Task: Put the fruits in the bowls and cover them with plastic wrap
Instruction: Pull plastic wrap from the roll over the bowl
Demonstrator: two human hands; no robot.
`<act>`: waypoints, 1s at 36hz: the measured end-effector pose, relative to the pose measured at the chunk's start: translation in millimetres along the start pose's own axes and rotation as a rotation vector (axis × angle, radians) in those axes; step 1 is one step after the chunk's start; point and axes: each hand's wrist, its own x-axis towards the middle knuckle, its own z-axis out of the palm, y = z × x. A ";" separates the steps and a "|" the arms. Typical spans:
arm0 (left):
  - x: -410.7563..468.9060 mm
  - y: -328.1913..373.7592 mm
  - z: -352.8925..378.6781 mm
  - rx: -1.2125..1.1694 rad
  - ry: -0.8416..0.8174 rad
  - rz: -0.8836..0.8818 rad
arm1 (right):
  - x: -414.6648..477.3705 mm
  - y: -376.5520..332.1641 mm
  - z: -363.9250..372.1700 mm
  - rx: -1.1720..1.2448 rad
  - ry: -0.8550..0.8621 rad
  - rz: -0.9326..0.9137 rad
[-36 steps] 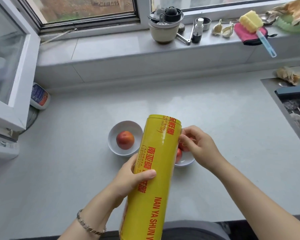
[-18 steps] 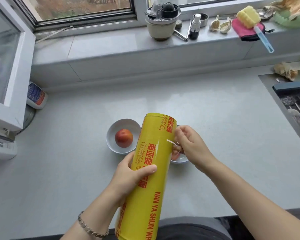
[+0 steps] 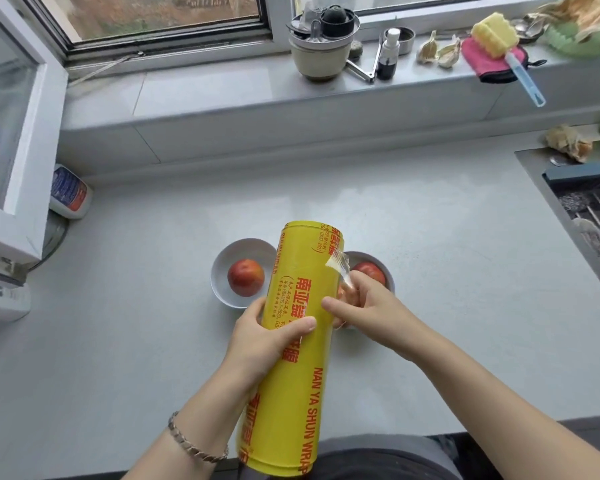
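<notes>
Gripping the big yellow plastic wrap roll (image 3: 293, 344) around its middle, the left hand (image 3: 262, 337) holds it tilted just below the frame's centre, thumb laid across the red lettering and the other fingers curled behind. The roll's top end points toward the window, its lower end toward the bottom edge of the frame. The right hand (image 3: 364, 311) sits against the roll's right side, its fingers (image 3: 349, 284) pinched narrow on a small corner of clear film (image 3: 336, 264) lifted off the roll, while the thumb rests on the yellow surface.

Behind the roll, on the pale grey bench (image 3: 447, 271), stand two white bowls. The left bowl (image 3: 222, 271) holds one red fruit (image 3: 245, 277) and is uncovered. The right bowl (image 3: 388, 277), partly hidden by the roll and the right hand, holds another red fruit (image 3: 371, 271), also uncovered. A bracelet (image 3: 194, 445) circles the left wrist at lower left.
</notes>
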 end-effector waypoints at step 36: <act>6.5 26.1 -3.8 -0.158 0.127 -0.031 | -8.9 6.4 15.5 -0.013 -0.110 -0.041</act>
